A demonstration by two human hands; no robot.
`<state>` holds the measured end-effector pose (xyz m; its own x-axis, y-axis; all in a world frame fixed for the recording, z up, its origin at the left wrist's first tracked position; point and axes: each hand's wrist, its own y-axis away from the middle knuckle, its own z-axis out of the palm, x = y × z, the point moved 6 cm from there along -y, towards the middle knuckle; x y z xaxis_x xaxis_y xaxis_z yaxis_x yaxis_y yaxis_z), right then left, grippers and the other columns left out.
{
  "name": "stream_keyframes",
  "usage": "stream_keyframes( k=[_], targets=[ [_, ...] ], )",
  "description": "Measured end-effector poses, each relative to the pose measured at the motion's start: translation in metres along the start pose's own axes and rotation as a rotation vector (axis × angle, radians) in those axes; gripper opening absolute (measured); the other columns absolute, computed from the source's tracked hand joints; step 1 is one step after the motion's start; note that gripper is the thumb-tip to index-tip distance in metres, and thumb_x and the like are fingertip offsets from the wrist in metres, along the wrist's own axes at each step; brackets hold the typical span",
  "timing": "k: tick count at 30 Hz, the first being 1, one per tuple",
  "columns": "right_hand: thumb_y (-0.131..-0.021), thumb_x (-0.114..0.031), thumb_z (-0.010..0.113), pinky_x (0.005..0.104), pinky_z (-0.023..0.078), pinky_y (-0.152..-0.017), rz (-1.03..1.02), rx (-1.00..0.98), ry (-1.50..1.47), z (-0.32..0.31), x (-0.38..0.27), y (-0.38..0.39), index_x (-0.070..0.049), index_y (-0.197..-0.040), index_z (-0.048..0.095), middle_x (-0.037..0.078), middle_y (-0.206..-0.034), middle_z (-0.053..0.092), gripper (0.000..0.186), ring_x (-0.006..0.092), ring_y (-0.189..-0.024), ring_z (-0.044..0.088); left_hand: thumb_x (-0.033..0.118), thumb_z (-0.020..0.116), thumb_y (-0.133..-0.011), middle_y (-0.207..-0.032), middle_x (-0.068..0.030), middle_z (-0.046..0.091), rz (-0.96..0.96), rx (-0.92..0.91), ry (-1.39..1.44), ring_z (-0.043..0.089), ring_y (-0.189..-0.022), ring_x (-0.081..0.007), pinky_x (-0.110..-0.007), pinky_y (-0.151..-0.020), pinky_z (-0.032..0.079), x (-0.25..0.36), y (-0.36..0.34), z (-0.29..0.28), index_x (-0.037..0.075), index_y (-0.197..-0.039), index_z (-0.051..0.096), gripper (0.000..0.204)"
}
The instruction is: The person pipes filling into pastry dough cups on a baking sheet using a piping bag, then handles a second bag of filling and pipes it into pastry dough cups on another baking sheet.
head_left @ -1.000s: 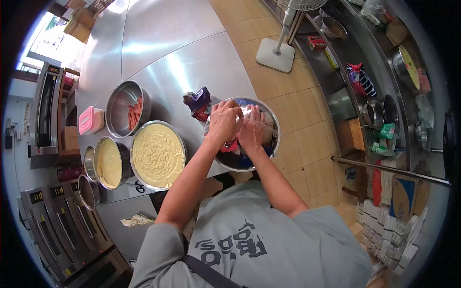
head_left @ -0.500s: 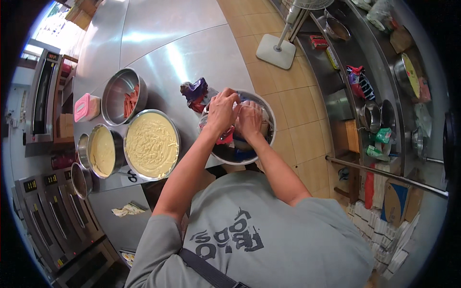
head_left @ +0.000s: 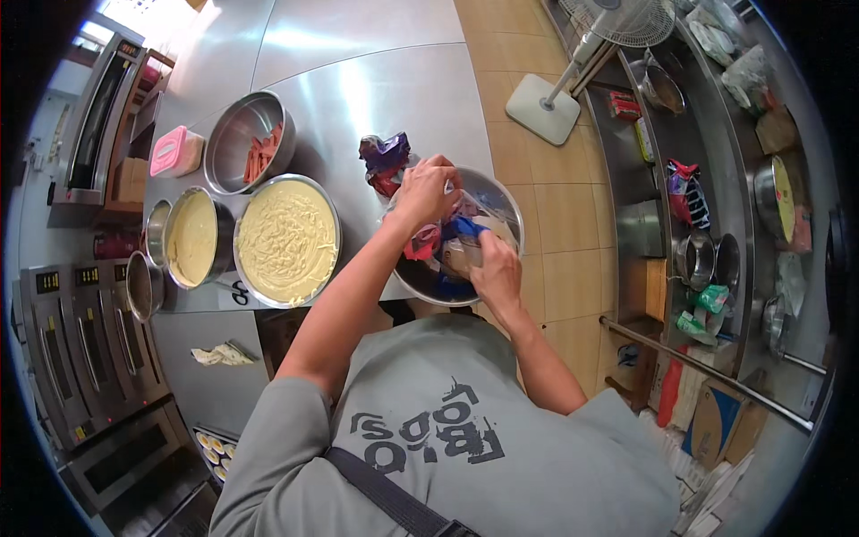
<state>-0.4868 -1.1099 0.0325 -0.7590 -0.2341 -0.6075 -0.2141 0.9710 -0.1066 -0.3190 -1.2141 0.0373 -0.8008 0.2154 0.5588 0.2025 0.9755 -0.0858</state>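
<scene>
A large steel bowl point(head_left: 513, 201) at the right edge of the table holds jumbled plastic packaging in pink, blue, beige and clear. My left hand point(head_left: 429, 190) is curled over the bowl, its fingertips gripping a clear plastic bag point(head_left: 411, 224). Lower and to its right, my right hand point(head_left: 496, 267) is closed on part of a blue and clear plastic package point(head_left: 468, 227) inside the bowl. A crumpled purple and red packet point(head_left: 382, 161) lies just behind my left hand on the steel table.
Pans of pale batter point(head_left: 284, 234) and a bowl of orange strips point(head_left: 236, 121) sit leftward on the table point(head_left: 322, 27), beside a pink-lidded tub point(head_left: 175, 149) and scissors. Ovens point(head_left: 94, 349) line the left, shelving point(head_left: 658, 206) the right. A standing fan point(head_left: 543, 112) is on the tiled floor.
My right hand has drawn back toward me and rightward, uncovering more of the blue plastic. My left hand stays over the bowl. The camera's view has shifted.
</scene>
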Motion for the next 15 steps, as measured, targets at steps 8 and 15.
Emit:
stream_keyframes(
  k=[8,15],
  targets=[
    [-0.077,0.004,0.07,0.0352,0.053,-0.081,0.1,0.033,-0.461,-0.02,0.037,0.016,-0.001,-0.103,0.062,0.015,-0.092,0.066,0.027,0.0238,-0.092,0.068,0.024,0.081,-0.078,-0.109,-0.0122,0.07,-0.063,-0.095,0.176,0.065,-0.108,-0.0333,-0.043,-0.094,0.052,-0.035,-0.001,0.027,0.012,-0.096,0.078,0.022],
    [-0.081,0.011,0.068,0.0284,0.052,-0.089,0.084,-0.039,-0.839,-0.054,-0.001,-0.004,0.002,-0.107,0.062,0.004,-0.101,0.064,0.029,0.0114,-0.098,0.061,0.026,0.083,-0.081,-0.112,-0.0145,0.071,-0.146,0.075,0.3,0.068,-0.107,-0.0312,-0.04,-0.098,0.053,-0.026,0.044,-0.011,0.008,-0.107,0.076,0.032]
  ],
)
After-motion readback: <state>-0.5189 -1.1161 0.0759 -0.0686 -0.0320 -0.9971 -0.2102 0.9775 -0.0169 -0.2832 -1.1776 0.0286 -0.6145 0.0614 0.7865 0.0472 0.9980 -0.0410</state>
